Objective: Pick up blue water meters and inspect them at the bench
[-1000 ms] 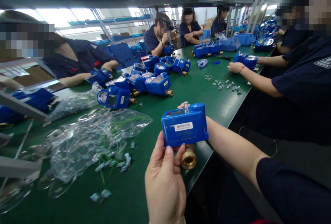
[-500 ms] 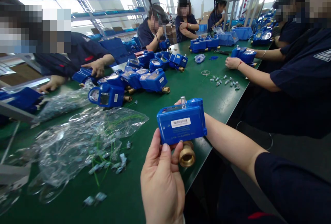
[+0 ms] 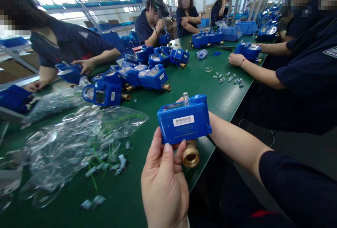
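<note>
I hold a blue water meter (image 3: 184,122) with a white barcode label and a brass threaded fitting (image 3: 191,155) underneath, just above the table's near edge. My left hand (image 3: 164,182) pinches its lower left corner from below with thumb and fingers. My right hand (image 3: 181,100) is almost wholly hidden behind the meter; only a fingertip shows at the top, and the forearm runs off to the right. A small clear seal piece (image 3: 185,98) sticks up from the meter's top.
The green table (image 3: 205,91) carries rows of blue meters (image 3: 131,77), crumpled clear plastic bags (image 3: 79,143) with green wires, and small seal parts (image 3: 229,78). Several co-workers in dark uniforms sit around it, one close on my right (image 3: 302,73).
The meter and both hands have kept their grip. The view has shifted slightly, and the person at the left has moved a blue meter in their hands.
</note>
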Demonstrator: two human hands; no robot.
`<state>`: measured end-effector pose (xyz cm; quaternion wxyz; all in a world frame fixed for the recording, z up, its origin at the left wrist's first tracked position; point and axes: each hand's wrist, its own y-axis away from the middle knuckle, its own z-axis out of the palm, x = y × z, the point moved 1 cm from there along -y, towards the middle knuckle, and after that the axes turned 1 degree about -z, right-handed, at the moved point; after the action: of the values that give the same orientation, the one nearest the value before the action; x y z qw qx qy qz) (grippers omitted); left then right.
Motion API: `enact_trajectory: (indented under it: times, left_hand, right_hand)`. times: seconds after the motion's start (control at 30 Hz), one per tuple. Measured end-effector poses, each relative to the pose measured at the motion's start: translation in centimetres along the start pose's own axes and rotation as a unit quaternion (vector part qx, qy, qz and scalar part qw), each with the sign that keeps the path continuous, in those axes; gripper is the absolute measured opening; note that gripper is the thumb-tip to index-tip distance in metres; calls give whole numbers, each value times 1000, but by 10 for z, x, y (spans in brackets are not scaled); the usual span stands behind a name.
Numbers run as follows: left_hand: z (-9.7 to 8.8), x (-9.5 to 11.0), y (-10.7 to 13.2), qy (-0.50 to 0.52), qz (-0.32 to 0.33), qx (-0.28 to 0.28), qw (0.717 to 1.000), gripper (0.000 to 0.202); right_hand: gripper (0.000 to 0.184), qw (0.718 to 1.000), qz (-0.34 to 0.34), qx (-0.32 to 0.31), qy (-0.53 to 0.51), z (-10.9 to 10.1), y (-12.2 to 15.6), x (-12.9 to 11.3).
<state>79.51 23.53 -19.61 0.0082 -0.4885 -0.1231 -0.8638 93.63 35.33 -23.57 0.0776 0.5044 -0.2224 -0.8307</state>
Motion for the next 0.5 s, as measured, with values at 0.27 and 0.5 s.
enact_trajectory:
  times: [0.27, 0.5]
  left_hand:
    - [-1, -1, 1, 4, 1, 2, 1000, 35]
    - [-2, -3, -1, 6, 7, 3, 1000, 33]
  right_hand:
    - [69, 971, -24, -210, 111, 10, 11, -3]
    - [79, 927, 110, -358, -32, 6, 4, 4]
